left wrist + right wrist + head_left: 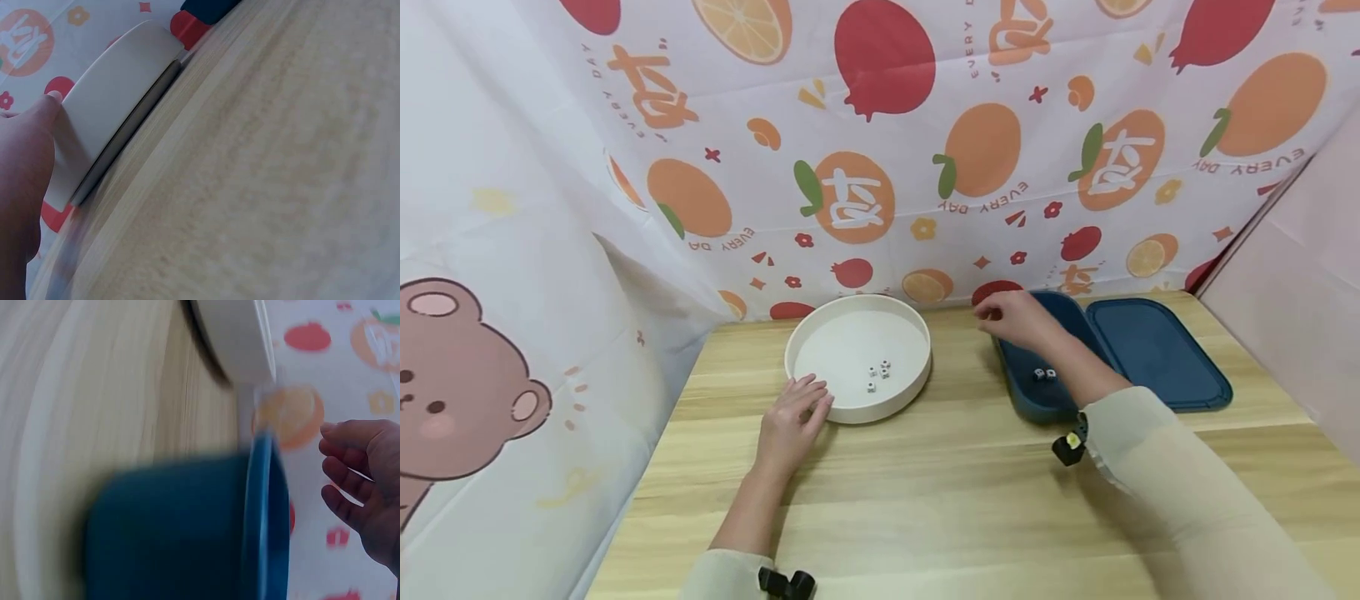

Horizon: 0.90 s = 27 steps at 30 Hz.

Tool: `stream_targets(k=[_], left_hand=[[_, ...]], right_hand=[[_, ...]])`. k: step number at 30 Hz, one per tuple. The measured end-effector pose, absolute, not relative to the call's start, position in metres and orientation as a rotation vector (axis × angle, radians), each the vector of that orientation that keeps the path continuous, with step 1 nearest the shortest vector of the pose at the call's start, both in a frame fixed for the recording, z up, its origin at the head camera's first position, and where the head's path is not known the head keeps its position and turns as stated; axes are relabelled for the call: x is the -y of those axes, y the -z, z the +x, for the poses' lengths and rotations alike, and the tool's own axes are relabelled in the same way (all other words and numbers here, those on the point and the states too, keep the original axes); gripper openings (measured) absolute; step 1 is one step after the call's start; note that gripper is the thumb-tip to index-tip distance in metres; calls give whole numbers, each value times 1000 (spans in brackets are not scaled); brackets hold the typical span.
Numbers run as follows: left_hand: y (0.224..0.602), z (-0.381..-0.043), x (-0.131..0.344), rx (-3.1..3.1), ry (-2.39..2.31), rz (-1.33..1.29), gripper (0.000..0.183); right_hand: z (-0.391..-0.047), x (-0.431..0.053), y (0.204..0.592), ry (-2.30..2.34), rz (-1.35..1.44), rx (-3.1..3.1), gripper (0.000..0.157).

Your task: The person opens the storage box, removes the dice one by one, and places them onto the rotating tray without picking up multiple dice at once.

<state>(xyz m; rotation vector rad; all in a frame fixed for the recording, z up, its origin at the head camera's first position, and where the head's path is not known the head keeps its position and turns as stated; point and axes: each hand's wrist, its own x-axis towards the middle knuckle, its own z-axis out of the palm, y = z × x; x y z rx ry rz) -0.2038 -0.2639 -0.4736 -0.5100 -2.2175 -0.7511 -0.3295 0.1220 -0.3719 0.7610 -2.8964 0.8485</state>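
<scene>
Your left hand (788, 421) lies relaxed along the near-left rim of the white round tray (880, 410), likely steadying it, while your right hand (1013, 318), fingers loosely curled with no die showing, hangs over the left side of the blue box (1047, 412). Four dice (885, 373) sit in the tray and two dice (1039, 374) in the box — its lid (1157, 354) lies flat just right of it, seemingly so the inside can be reached.

Head view downward, wrist views close, tray (838, 343) shared
</scene>
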Motion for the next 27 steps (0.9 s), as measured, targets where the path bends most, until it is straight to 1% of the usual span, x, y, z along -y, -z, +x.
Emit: stream_targets(k=[5,12,15,21,25,27], left_hand=[[472,-205,268,2213,755,-483,15],[474,-207,263,2235,753,-507,16],[473,-207,264,2218,745,-505,16],[473,-207,264,2216,751,-505,15],[473,-207,264,2214,751,-514,14],[473,-208,263,2214,749,-515,14]], right_hand=[[-328,-167,382,-842,678,2982,24],[-311,-208,406,-673,745,3105,25],[-308,-212,410,-673,781,3114,23],[-304,-214,414,-645,843,3105,10],[-303,-217,419,-544,822,3112,12],[-302,-219,421,-500,801,3114,16]])
